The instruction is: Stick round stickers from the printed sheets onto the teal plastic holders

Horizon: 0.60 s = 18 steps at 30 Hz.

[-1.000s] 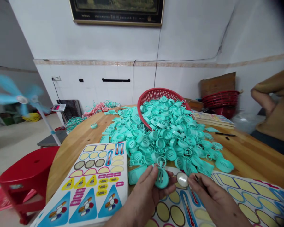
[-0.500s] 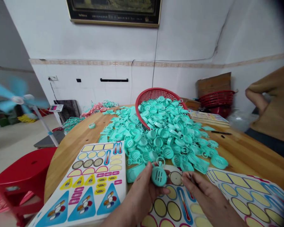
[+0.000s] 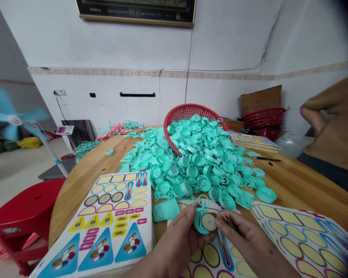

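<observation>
The left grip (image 3: 178, 247) holds a mint-green soap dish (image 3: 198, 227); the right grip (image 3: 246, 241), narrow on a dark slim tool (image 3: 229, 221), sits just beside it. A round tan label (image 3: 208, 222) now lies on the dish.

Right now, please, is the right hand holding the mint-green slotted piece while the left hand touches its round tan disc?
No: the head view shows the left hand holding the mint-green piece while the right hand touches its round tan disc.
</observation>
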Motion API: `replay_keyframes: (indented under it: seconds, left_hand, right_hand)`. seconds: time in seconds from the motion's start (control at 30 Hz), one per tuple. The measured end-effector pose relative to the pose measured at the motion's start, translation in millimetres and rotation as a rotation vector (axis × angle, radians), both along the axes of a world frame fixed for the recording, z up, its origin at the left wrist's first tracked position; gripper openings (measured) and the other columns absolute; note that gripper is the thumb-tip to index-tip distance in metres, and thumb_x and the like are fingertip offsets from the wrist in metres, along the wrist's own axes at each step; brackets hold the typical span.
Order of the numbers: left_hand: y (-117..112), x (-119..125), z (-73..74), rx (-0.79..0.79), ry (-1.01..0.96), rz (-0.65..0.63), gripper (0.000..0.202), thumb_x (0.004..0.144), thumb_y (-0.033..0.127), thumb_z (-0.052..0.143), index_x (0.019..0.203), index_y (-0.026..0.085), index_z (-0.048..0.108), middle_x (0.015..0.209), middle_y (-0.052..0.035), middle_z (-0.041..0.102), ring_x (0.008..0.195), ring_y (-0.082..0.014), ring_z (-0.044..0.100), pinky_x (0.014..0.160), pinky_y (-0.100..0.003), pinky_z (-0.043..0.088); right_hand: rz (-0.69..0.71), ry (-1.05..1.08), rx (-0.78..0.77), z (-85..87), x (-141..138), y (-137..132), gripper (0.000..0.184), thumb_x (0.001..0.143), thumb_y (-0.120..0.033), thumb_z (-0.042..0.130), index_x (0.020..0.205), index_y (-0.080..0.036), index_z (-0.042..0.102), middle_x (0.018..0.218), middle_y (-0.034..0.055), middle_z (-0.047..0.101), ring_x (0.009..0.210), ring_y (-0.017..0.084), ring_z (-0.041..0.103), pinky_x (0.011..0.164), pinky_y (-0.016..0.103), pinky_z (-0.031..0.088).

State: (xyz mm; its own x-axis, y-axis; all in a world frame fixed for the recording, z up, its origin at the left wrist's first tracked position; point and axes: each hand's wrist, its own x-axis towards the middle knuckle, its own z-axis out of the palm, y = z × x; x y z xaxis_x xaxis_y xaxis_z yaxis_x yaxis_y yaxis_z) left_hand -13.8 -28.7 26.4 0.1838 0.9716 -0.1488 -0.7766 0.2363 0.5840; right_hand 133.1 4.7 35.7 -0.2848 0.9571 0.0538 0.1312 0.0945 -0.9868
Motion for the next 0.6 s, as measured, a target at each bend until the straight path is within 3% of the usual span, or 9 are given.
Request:
replay_keyframes:
  seconds: [0.27, 0.47, 0.6]
  left_hand:
    - [0, 5, -3.9, 0.049, -0.076, 0.018, 0.029, 0.087, 0.033, 0.053, 0.109, 0.015, 0.058, 0.112, -0.0128, 0.064, 0.105, -0.0224, 0.059, 0.088, -0.034, 0.046]
    - [2, 8, -6.7, 0.048, -0.16, 0.027, 0.028, 0.08, 0.035, 0.063, 0.103, 0.018, 0.062, 0.115, -0.0097, 0.064, 0.107, -0.0223, 0.058, 0.091, -0.035, 0.044]
    - [2, 8, -9.1, 0.081, -0.132, 0.002, 0.029, 0.081, 0.038, 0.061, 0.105, 0.021, 0.062, 0.119, -0.0082, 0.062, 0.107, -0.0211, 0.057, 0.084, -0.034, 0.047]
  right_hand:
    - [0.042, -0.123, 0.022, -8.1, 6, 8, 0.033, 0.075, -0.055, 0.06, 0.07, -0.022, 0.062, 0.072, 0.001, 0.06, 0.073, 0.018, 0.056, 0.067, 0.024, 0.048]
    - [0.005, -0.003, -0.024, -11.1, 3, 7, 0.028, 0.072, -0.051, 0.065, 0.07, -0.023, 0.065, 0.072, 0.0, 0.061, 0.074, 0.017, 0.056, 0.066, 0.022, 0.047]
    - [-0.039, 0.03, 0.01, -10.9, 0, 4, 0.024, 0.071, -0.048, 0.067, 0.069, -0.024, 0.067, 0.068, -0.0023, 0.061, 0.068, 0.014, 0.053, 0.06, 0.019, 0.044]
